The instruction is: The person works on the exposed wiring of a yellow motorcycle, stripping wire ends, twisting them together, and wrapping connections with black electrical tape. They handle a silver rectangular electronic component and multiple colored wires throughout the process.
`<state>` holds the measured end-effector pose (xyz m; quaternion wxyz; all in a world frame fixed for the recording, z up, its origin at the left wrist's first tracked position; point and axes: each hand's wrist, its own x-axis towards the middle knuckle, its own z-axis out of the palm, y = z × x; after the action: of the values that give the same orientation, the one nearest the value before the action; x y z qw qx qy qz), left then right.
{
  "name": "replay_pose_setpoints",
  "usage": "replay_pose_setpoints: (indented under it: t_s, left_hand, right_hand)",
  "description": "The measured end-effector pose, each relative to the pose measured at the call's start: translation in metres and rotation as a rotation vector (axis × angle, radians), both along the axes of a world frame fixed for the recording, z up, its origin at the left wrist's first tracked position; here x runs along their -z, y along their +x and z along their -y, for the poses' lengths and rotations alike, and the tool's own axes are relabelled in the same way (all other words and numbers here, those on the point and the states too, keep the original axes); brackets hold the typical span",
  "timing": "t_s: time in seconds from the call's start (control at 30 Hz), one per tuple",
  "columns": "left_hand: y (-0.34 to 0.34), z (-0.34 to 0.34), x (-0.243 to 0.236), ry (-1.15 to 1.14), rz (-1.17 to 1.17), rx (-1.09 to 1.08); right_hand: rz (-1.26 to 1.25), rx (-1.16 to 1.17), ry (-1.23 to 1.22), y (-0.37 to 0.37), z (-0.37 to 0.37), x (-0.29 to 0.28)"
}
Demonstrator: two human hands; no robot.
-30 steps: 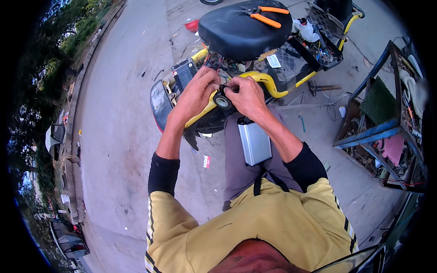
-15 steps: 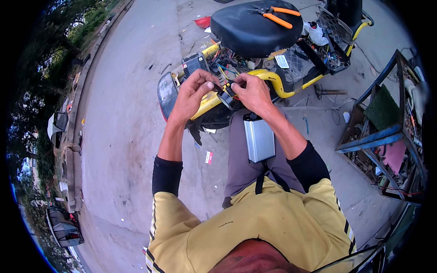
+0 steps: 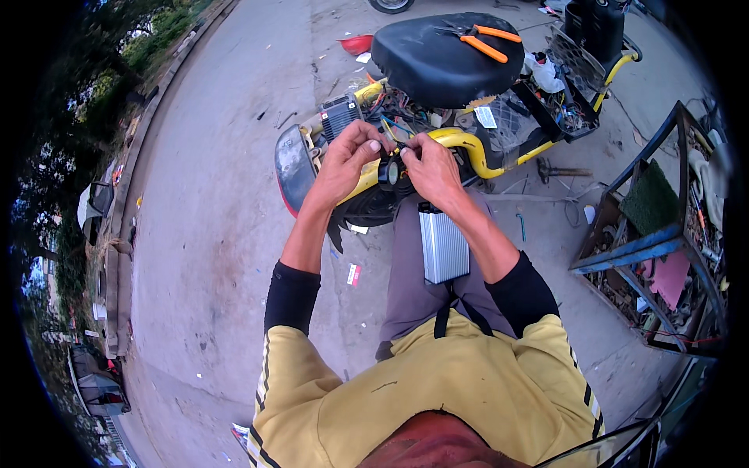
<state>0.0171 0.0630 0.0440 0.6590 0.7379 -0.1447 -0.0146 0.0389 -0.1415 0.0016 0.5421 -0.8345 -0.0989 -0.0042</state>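
Observation:
My left hand (image 3: 347,162) and my right hand (image 3: 433,168) meet over the rear of a stripped yellow scooter (image 3: 471,143). Both are closed, thumbs pinched to fingers, on something small and dark, perhaps wire ends; their fingertips hide most of it. Just below them hangs a round black piece with a paler centre (image 3: 392,172), like a roll of electrical tape. Loose coloured wires (image 3: 388,104) show past my fingers. A silver finned metal box (image 3: 445,246) rests on my lap, under my right forearm. Beyond my left hand sits a dark finned unit (image 3: 339,115).
Orange-handled pliers (image 3: 485,47) lie on the black seat (image 3: 413,66). To the right are a hammer (image 3: 563,171) on the ground and a blue-edged metal rack (image 3: 632,251) full of scrap. A red bowl-like thing (image 3: 356,44) lies beyond the scooter.
The round black piece has turned its flat face more toward view. My hands stay pinched close together; the whole view has shifted slightly.

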Motion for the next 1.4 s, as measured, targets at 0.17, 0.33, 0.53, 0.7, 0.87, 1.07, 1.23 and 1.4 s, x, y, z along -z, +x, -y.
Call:
replay_pose_setpoints:
  t_s: [0.17,0.33,0.53,0.7,0.87,1.07,1.23,1.4]
  left_hand:
    - [0.006,0.013,0.019,-0.092,0.036,-0.03]
    - [0.018,0.014,0.028,0.024,0.152,-0.052]
    - [0.02,0.02,0.025,0.212,0.196,-0.069]
    - [0.021,0.028,-0.007,0.573,0.353,-0.028]
    - [0.026,0.031,-0.014,0.73,0.372,-0.015]
    - [0.028,0.035,-0.015,0.689,0.215,-0.05]
    - [0.032,0.023,-0.009,0.755,0.582,0.062]
    - [0.027,0.013,-0.006,0.714,0.373,0.123]
  right_hand:
    - [0.024,0.029,-0.024,-0.008,-0.007,-0.001]
    - [0.039,-0.001,-0.024,-0.007,-0.005,0.0]
    - [0.049,0.007,-0.032,-0.007,0.0,-0.003]
    - [0.07,-0.01,-0.065,-0.005,0.005,-0.005]
    - [0.069,-0.039,-0.083,-0.005,0.006,-0.008]
    - [0.035,-0.047,-0.079,-0.004,0.01,-0.008]
    - [-0.032,-0.088,-0.056,-0.003,0.01,-0.007]
    - [0.005,-0.08,-0.063,-0.004,0.01,-0.006]
